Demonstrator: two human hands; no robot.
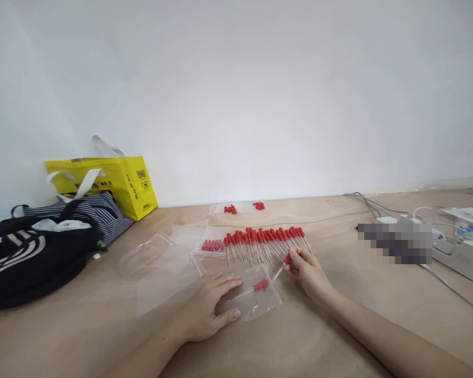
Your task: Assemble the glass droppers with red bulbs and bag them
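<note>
My left hand (211, 304) lies with fingers stretched and thumb apart on a clear zip bag (266, 307). Inside that bag is one glass dropper with a red rubber bulb (260, 284). Between thumb and fingers of my right hand (305, 268) is another dropper (287, 259), pinched at its red bulb, its glass tip pointing down-left at the bag's open-looking right edge. Just beyond my hands a long row of droppers (260, 239) lies with red bulbs away from me. Left of the row, a bag of several droppers (213, 245) rests flat.
Empty clear bags (153, 252) lie to the left. Small bags with red bulbs (230, 209) sit near the wall. A yellow bag (137, 184), a striped bag (106, 218) and a black bag (31, 268) stand at left. Power strips (461, 257) and cables occupy the right.
</note>
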